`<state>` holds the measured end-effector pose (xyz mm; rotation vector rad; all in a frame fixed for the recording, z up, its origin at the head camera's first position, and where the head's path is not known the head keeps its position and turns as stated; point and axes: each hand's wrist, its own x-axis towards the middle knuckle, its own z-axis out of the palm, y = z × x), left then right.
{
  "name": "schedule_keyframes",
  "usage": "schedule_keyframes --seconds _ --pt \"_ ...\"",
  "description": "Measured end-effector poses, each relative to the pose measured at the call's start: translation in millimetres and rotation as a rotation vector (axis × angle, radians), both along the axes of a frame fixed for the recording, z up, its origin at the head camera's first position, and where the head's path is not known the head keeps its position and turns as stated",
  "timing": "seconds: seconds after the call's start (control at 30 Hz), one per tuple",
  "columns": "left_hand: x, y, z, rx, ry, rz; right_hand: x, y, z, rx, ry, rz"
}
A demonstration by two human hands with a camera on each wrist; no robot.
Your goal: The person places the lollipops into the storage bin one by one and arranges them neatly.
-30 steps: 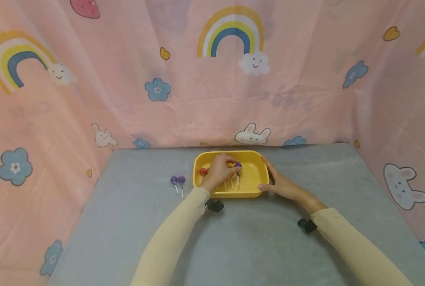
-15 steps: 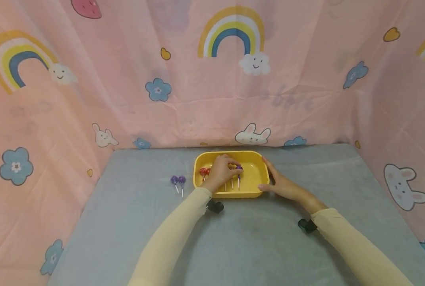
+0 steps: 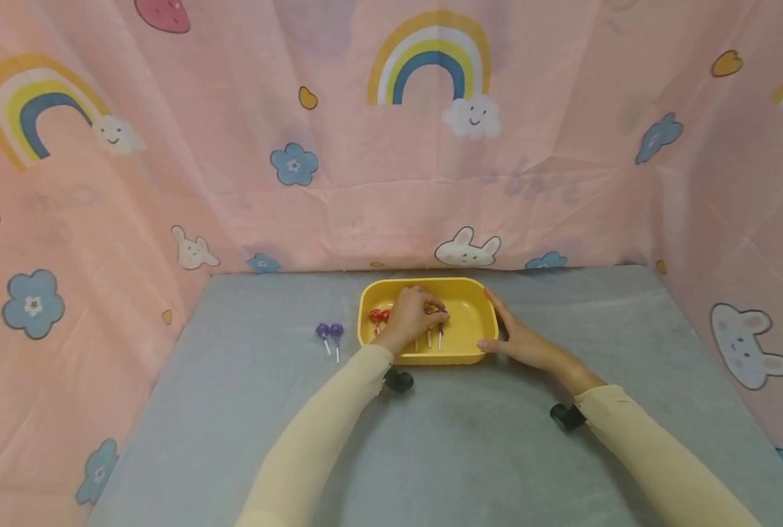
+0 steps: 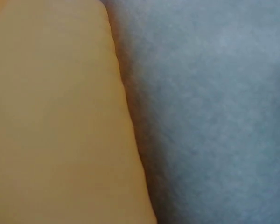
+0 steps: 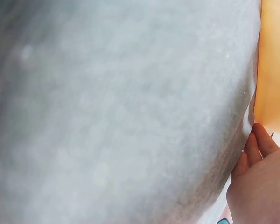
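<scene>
My left hand (image 3: 409, 316) reaches over a yellow tray (image 3: 470, 337) in the head view. Its thumb and fingers pinch a purple lollipop (image 3: 440, 333) by the head, the white stick pointing toward me. Left of the hand, red lollipops (image 3: 375, 316) lie inside the tray. More sticks (image 3: 429, 338) show beside the held one, their heads partly covered by my hand. At the tray's right end my right hand (image 3: 523, 344) holds the corner, thumb at the front rim and fingers along the side. The right wrist view shows these fingers (image 5: 253, 144) against the tray's wall.
Two purple lollipops (image 3: 329, 333) lie on the grey cloth (image 3: 457, 439) left of the tray. A pink printed curtain (image 3: 352, 212) hangs behind the table and at both sides. Each wrist carries a small black camera (image 3: 399, 380).
My left hand has lowered slightly toward me with the purple lollipop, and more of the red lollipops shows beside it. My right hand stays in place on the tray.
</scene>
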<state>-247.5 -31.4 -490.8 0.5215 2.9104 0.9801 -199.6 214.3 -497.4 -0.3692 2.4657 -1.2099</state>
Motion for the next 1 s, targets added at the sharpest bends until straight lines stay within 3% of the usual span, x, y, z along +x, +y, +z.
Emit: schedule_keyframes --seconds 0.3,0.6,1.0 --pt "2.0 0.5 -0.2 -0.047 0.022 0.005 0.6 1.0 0.4 0.014 0.010 0.001" --pt "6.3 0.2 1.9 -0.089 -0.043 0.053 0.9 -0.3 -0.1 0.018 -0.006 -0.015" --pt "6.7 0.1 1.4 -0.092 -0.032 0.054 1.0 -0.7 0.7 0.000 0.005 -0.016"
